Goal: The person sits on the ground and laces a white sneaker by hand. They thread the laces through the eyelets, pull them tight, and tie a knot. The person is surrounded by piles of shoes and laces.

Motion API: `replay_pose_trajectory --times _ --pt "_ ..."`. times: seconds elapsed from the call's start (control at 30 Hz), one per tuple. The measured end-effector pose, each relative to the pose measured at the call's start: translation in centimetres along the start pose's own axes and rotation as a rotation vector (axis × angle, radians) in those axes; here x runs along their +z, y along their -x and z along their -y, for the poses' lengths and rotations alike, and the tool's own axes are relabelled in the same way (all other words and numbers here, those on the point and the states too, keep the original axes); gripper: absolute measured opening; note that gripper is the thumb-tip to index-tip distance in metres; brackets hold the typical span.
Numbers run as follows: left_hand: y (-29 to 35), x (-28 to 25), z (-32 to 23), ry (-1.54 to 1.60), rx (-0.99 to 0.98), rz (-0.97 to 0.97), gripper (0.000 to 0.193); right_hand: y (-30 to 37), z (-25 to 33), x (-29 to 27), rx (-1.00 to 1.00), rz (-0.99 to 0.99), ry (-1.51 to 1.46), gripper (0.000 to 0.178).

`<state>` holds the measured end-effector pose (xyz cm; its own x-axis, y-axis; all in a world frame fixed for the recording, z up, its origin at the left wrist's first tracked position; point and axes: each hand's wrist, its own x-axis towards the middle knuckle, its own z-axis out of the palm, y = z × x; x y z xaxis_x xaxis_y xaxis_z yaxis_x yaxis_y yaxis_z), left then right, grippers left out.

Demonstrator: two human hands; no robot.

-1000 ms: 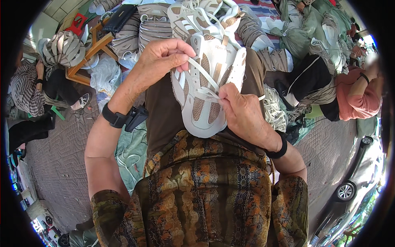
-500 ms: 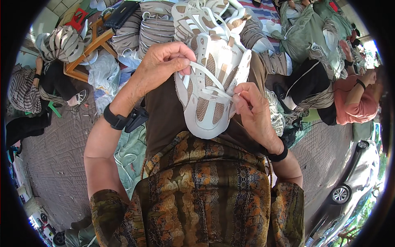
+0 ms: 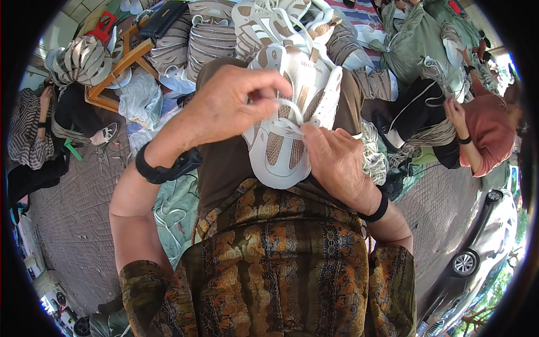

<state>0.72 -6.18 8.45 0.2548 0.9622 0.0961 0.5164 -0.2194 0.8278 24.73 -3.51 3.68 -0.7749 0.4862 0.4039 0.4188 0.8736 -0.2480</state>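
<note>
A white and tan sneaker (image 3: 292, 106) rests on my lap, toe pointing toward me. My left hand (image 3: 224, 106) hovers over its left side and pinches a white shoelace (image 3: 287, 106) that runs across the eyelets. My right hand (image 3: 331, 157) sits at the shoe's lower right and grips the other end of the lace against the upper. Both wrists wear black bands.
More sneakers of the same kind (image 3: 269, 22) are piled ahead, beside stacked grey ones (image 3: 208, 39). A wooden stool (image 3: 112, 73) stands at the left. Two people, one in stripes (image 3: 28, 129) and one in pink (image 3: 488, 135), sit either side. A parked car (image 3: 477, 253) lies lower right.
My left hand has moved down and right over the shoe, pulling the lace across. My right hand has shifted lower along the shoe's right side.
</note>
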Motion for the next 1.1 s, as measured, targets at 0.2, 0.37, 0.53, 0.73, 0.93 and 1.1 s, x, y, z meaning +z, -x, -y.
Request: replay_pose_trajectory --times 0.2,0.37,0.53,0.73,0.93,1.1 --pt "-0.3 1.5 0.4 -0.141 0.006 -0.014 0.014 0.1 0.0 0.8 0.071 -0.001 -0.083 0.018" --pt "-0.4 1.3 0.2 -0.152 -0.003 0.025 0.015 -0.2 -0.5 1.8 0.001 -0.058 -0.024 0.017" --pt "-0.7 1.3 0.0 -0.154 0.048 0.009 0.018 0.3 -0.1 0.9 -0.076 -0.051 0.205 0.026" --pt "-0.9 1.3 0.6 -0.058 -0.034 -0.009 0.012 -0.4 0.0 2.2 0.041 0.062 -0.041 0.023" --pt "-1.1 1.4 0.0 -0.06 -0.044 0.026 0.011 -0.5 0.5 0.8 0.247 0.149 -0.631 0.019" --pt "-1.1 1.0 0.2 -0.055 -0.068 0.087 0.006 0.0 1.8 0.3 0.211 0.222 -0.282 0.017"
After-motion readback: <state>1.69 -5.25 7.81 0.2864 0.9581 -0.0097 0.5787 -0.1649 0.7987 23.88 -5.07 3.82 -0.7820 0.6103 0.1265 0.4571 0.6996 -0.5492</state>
